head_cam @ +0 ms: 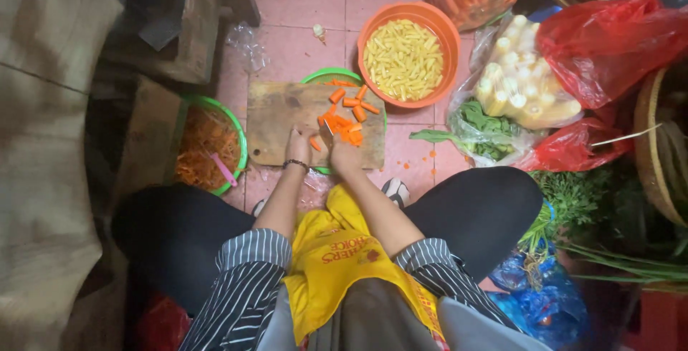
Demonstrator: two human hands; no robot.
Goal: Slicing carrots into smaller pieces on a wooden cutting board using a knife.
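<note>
A wooden cutting board (276, 125) lies across a green bowl (326, 76) on the pink tiled floor. Orange carrot pieces (349, 113) are piled on the board's right half. My left hand (298, 145), with a dark bracelet at the wrist, presses down on the board near a small carrot piece (315, 144). My right hand (344, 152) grips a knife (327, 128) whose blade stands by the carrot pile. I sit low with both knees spread, a yellow apron (337, 258) in my lap.
An orange bowl (444, 28) of pale yellow cut pieces stands behind the board. A green bowl (233, 123) of carrot peelings is at left. Bags of corn (527, 82), greens (476, 125) and red plastic (609, 35) crowd the right. Wooden crates stand at left.
</note>
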